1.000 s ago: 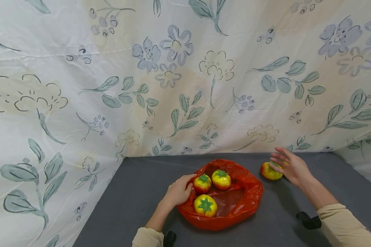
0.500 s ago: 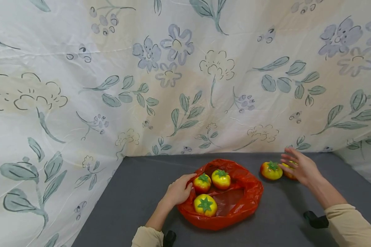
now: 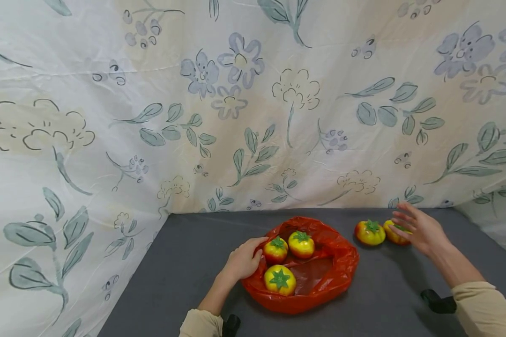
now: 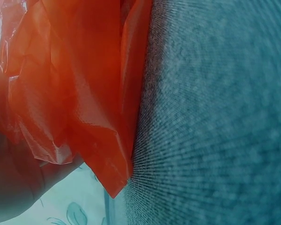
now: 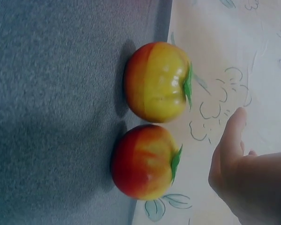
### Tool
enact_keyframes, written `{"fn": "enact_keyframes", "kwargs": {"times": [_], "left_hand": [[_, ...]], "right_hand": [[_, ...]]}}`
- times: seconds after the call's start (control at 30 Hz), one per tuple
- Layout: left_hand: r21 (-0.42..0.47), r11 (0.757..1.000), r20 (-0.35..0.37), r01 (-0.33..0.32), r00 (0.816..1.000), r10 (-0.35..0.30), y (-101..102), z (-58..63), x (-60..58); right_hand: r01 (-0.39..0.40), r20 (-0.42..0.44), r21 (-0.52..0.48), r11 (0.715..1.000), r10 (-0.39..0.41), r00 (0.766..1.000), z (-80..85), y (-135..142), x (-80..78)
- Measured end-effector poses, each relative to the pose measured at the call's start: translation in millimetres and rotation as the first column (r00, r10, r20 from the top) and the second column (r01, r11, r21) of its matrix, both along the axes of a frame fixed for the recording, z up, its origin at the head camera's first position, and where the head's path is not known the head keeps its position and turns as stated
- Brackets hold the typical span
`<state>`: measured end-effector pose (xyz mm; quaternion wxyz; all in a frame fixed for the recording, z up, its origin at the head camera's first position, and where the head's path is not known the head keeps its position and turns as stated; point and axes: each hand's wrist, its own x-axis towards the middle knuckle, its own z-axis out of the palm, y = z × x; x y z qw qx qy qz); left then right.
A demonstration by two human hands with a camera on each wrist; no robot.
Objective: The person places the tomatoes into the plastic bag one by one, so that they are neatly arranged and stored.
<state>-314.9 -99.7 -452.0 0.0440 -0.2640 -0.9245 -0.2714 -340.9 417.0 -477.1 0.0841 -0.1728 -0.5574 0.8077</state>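
My left hand (image 3: pixel 242 260) grips the left rim of a red plastic bag (image 3: pixel 341 267), fingers over its edge. The left wrist view shows the bag's crinkled side (image 4: pixel 79 75) close up, with part of the hand behind it. Three yellow-red tomatoes with green star-shaped tops lie in the bag: one by my fingers (image 3: pixel 275 250), one behind (image 3: pixel 301 245), one in front (image 3: pixel 280 280). My right hand (image 3: pixel 423 231) hovers with fingers spread, holding nothing, beside two more tomatoes, a left one (image 3: pixel 369 233) and a partly covered right one (image 3: pixel 393 234).
The dark grey tabletop (image 3: pixel 185 252) meets a floral cloth (image 3: pixel 253 117) hanging behind and at the sides. In the right wrist view the two tomatoes sit close together on the table (image 5: pixel 51 93). Black straps (image 3: pixel 438 302) show near the sleeves.
My right hand has drawn to the right, uncovering more of the right-hand tomato outside the bag. The left hand and the bag stay in place.
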Motion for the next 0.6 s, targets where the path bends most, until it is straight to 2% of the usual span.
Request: {"fn": "enact_keyframes", "kwargs": {"times": [0.3,0.4,0.6], "left_hand": [[0.0,1.0,0.0,0.001,1.0,-0.001,0.3,-0.5,-0.7],[-0.001,1.0,-0.002,0.001,1.0,-0.001,0.1,-0.3,-0.4],[0.002,1.0,-0.007,0.003,1.0,-0.003,-0.6,0.1,-0.3]], "right_hand": [[-0.032,-0.033,-0.017,0.999,0.032,0.999,-6.9,17.9,9.4],[-0.047,-0.03,-0.006,0.999,0.047,0.998,-0.9,17.5,18.4],[0.039,0.084,0.047,0.998,-0.043,0.996,19.3,5.5,33.8]]}}
